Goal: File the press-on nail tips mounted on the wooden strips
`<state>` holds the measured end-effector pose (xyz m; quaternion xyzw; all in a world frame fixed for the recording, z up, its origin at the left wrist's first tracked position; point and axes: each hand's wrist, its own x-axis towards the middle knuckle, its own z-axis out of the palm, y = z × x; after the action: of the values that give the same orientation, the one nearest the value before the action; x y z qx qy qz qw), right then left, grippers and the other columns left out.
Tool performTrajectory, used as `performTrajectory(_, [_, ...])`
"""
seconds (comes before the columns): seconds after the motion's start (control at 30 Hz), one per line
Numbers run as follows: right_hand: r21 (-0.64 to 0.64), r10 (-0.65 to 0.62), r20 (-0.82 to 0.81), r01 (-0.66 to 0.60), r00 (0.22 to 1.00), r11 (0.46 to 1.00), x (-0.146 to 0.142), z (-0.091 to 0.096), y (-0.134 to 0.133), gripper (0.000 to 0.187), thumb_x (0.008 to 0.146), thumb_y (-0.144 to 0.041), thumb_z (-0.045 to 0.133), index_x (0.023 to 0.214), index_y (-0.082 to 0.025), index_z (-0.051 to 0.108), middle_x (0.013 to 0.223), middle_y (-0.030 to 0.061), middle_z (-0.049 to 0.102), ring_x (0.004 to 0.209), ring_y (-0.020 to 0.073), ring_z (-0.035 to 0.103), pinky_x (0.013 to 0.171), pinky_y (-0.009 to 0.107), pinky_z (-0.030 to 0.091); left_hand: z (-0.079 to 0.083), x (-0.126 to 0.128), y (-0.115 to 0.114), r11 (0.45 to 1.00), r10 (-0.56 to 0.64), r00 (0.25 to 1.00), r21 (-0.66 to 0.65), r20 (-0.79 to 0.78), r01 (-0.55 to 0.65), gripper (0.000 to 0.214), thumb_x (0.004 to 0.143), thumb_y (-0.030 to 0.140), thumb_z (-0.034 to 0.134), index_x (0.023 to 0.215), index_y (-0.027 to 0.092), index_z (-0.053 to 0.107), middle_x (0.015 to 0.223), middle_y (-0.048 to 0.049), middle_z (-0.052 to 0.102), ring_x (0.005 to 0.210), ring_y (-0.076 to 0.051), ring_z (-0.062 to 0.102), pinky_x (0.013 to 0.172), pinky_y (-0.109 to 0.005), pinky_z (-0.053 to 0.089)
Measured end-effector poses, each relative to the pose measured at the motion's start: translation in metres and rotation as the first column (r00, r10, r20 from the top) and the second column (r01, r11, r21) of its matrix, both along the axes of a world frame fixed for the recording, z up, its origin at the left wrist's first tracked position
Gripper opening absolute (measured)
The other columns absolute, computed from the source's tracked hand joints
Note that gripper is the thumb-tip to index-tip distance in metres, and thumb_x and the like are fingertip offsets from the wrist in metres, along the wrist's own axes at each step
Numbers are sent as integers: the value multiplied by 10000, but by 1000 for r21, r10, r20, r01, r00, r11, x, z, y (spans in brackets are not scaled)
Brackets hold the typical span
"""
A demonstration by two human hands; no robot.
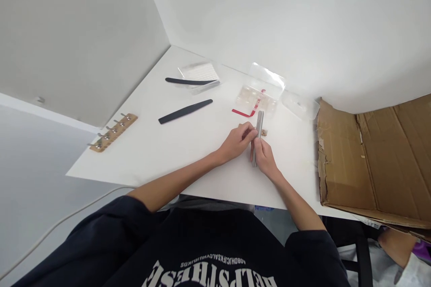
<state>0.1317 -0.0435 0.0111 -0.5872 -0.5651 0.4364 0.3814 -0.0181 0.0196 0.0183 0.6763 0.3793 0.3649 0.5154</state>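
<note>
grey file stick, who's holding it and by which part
The right hand grips the grey file stick by its near half; its far end sticks out free. The left hand touches its middle with the fingertips.

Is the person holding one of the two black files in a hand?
No, both black files lie untouched on the white table, while the right hand grips a grey file.

White worktop (168,161) sat in a corner where a shaded grey-white wall (77,31) on the left met a brighter white wall (286,13) behind. Light was even and diffuse. Grey floor (30,179) lay to the left. A flattened cardboard box (377,157) abutted the right edge.
</note>
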Motion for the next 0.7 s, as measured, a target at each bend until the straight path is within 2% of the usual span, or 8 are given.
performTrajectory(0.1, [46,-59,131,53,990,998,5,-2,1,511,1045,-670,338,795,-256,502,577,-20,564,538,186,533,554,306,422,0,-1,0,998,-55,998,7,-16,55,244,1036,395,489,919,203,585,802,-6,633,661,-142,540,653,-294,465])
performTrajectory(0.2, [105,-91,306,62,948,993,11,0,3,427,1064,-585,345,969,-258,602,664,-6,605,567,200,538,583,312,397,1,-1,-1,990,-92,994,-98,57,97,192,1024,345,513,970,193,616,845,-13,645,627,-119,562,645,-289,499])
performTrajectory(0.3, [97,-72,383,37,921,995,14,2,4,390,1074,-520,336,1045,-256,622,663,-8,593,558,197,519,589,308,369,0,-2,2,974,-92,981,-191,168,124,186,1009,346,562,942,178,609,817,-18,645,601,-104,569,618,-273,512])
performTrajectory(0.5, [96,-11,288,-17,958,995,12,-7,0,405,1068,-535,366,841,-257,552,563,-40,468,492,171,435,551,301,324,-4,-3,12,975,-72,939,-174,336,137,337,970,480,660,862,172,575,779,-13,608,579,-86,535,564,-239,478])
performTrajectory(0.7, [126,-70,152,51,986,991,12,-10,2,482,1067,-562,349,720,-246,461,575,-19,527,510,158,496,551,306,386,-10,1,6,983,-121,957,-103,263,153,311,973,446,638,833,174,584,804,-21,617,594,-88,524,573,-234,477])
